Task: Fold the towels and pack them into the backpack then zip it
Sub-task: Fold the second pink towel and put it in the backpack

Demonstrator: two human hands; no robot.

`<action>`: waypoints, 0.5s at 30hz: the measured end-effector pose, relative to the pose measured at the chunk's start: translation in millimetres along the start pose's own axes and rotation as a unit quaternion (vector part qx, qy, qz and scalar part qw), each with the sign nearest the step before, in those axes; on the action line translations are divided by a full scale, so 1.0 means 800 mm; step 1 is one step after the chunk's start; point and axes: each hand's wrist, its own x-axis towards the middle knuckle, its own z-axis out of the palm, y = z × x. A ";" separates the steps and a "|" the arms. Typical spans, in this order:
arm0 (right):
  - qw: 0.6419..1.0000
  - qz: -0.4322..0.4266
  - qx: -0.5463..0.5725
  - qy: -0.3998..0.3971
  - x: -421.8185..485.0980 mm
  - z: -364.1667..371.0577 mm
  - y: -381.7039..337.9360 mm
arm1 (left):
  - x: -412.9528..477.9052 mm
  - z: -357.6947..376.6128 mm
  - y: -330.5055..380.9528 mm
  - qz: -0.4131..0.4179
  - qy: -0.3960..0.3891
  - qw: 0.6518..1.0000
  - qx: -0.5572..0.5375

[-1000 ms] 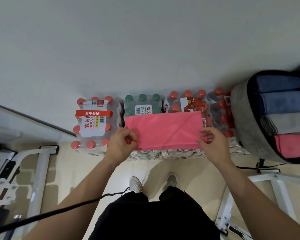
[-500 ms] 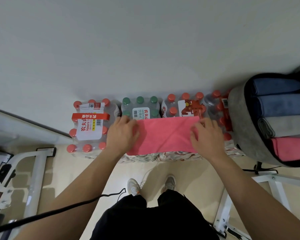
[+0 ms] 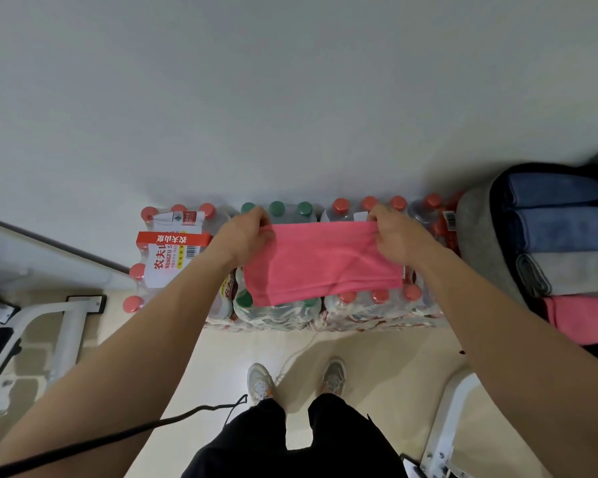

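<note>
Together, left hand (image 3: 246, 236) and right hand (image 3: 394, 236) fingers pinch the pink towel (image 3: 321, 267).

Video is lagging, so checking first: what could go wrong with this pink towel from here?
1. The left hand and right hand pinch the pink towel only at its far corners. Its loose near edge lies on the uneven bottle packs, so the fold may skew.
2. The backpack already holds four folded towels, so fitting another and zipping may be tight.
</note>
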 end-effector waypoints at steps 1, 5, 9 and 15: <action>1.000 0.008 -0.011 0.016 0.003 -0.001 -0.002 | 0.003 0.000 0.001 -0.011 0.007 1.000 0.007; 0.988 0.023 -0.088 0.127 -0.009 0.016 -0.024 | 0.001 0.023 0.006 0.006 0.135 0.980 0.148; 0.987 -0.068 -0.129 0.073 -0.023 0.059 -0.039 | -0.019 0.067 0.047 0.084 0.141 0.979 0.121; 0.990 -0.047 -0.133 -0.003 -0.034 0.085 0.007 | -0.047 0.127 0.018 0.058 0.073 0.982 0.162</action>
